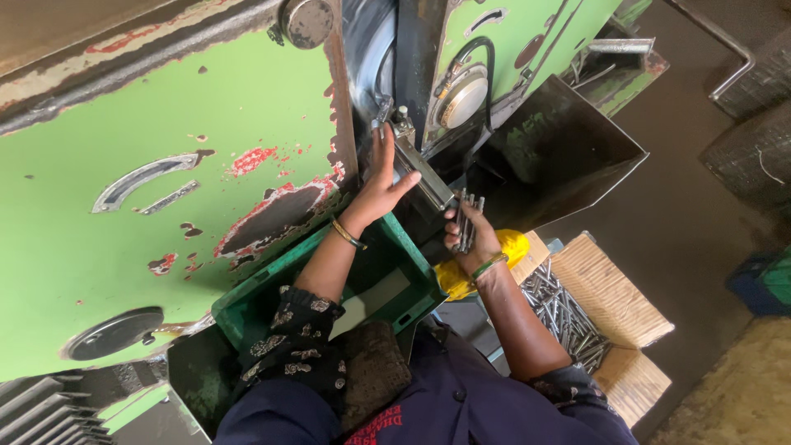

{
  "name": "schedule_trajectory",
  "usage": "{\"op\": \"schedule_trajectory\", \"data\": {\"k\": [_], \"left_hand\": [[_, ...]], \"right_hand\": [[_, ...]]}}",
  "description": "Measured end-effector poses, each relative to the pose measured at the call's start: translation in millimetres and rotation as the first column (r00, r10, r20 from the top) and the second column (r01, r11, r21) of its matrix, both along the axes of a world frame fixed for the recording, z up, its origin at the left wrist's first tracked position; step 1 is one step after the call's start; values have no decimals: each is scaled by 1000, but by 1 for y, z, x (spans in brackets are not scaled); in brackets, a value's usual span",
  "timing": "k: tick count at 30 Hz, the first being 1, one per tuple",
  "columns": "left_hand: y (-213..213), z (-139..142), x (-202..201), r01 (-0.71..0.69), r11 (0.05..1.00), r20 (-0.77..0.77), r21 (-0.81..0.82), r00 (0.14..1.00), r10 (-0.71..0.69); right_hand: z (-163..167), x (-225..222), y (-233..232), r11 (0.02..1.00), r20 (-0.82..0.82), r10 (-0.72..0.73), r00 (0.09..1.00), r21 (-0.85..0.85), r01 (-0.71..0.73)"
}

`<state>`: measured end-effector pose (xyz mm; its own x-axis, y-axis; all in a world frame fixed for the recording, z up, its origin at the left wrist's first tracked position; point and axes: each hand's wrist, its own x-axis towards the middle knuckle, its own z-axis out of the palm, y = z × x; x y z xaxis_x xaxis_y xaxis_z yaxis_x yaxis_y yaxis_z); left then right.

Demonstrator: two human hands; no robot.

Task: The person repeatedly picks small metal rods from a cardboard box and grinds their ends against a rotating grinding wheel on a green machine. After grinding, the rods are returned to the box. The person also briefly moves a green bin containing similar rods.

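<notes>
Bundle of thin metal rods (pixel 466 221) held upright in the right hand (pixel 471 239), just below the machine's slanted metal guide bar (pixel 424 175). Probably stiff, smooth and slippery, heavy together; best clasped round the middle. Right grip pressed together around the rods. Left hand (pixel 381 188) spread flat against the guide bar. More rods in the cardboard box (pixel 614 297); green crate (pixel 395 284) below.

A cardboard box (pixel 614 309) carries loose metal pins (pixel 564 317) (a jumbled heap); a yellow cloth (pixel 511 247) lies just beside the box.
</notes>
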<state>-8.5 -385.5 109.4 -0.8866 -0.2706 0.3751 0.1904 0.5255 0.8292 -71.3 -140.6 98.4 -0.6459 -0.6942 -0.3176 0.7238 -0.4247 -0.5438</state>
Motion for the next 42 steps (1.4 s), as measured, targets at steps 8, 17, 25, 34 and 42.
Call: {"op": "schedule_trajectory", "data": {"k": [8, 17, 25, 34, 42], "left_hand": [[14, -11, -7, -222, 975, -25, -23, 975, 221], [5, 13, 1, -3, 1000, 65, -31, 998, 5], [-1, 0, 1, 61, 996, 17, 63, 998, -62], [0, -5, -1, 47, 997, 5, 66, 999, -47], [2, -4, -3, 2, 1000, 40, 17, 999, -2]], "right_hand": [[11, 5, -4, 989, 59, -146, 987, -9, 147], [7, 0, -1, 964, 114, -266, 957, 59, 261], [-9, -5, 7, 981, 209, -130, 969, -115, 156], [23, 17, 9, 957, -88, 114, 990, -257, -133], [45, 32, 9, 954, -285, 181, 941, -180, -238]]}}
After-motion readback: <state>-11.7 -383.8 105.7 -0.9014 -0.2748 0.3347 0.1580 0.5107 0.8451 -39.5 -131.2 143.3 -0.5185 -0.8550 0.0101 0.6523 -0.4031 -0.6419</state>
